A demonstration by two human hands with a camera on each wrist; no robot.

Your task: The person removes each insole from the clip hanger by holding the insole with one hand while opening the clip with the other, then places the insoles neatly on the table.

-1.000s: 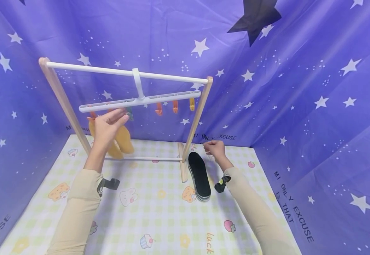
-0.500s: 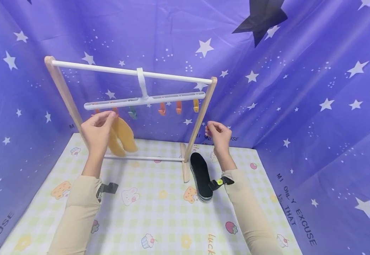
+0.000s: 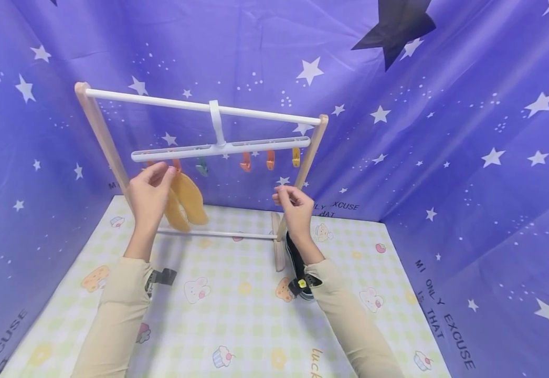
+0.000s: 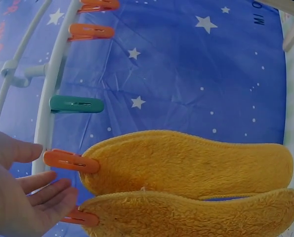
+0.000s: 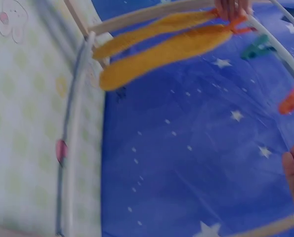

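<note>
Two fuzzy yellow insoles point(image 3: 191, 199) hang side by side from orange clothespins point(image 4: 70, 160) at the left end of a white clip hanger point(image 3: 180, 153). My left hand point(image 3: 150, 191) is beside these clothespins. In the left wrist view its thumb and fingers are spread apart around the upper clothespin's end, without a visible pinch. My right hand point(image 3: 299, 210) is in the air near the rack's right post, fingers loosely bent and holding nothing. Below it, a black insole point(image 3: 295, 256) with a pale edge lies on the table, partly hidden by the right wrist.
A green clothespin point(image 3: 201, 166), further orange ones point(image 3: 270, 160) and a yellow one point(image 3: 295, 157) hang along the hanger. The hanger hooks over the top bar point(image 3: 151, 101) of a wooden rack. A checked cloth point(image 3: 236, 325) covers the table, with a purple star-patterned curtain point(image 3: 350, 157) behind.
My left hand has shifted left and down from beside the green clothespin to the insole clothespins. My right hand rose, then moved left toward the rack post. The view shifted slightly.
</note>
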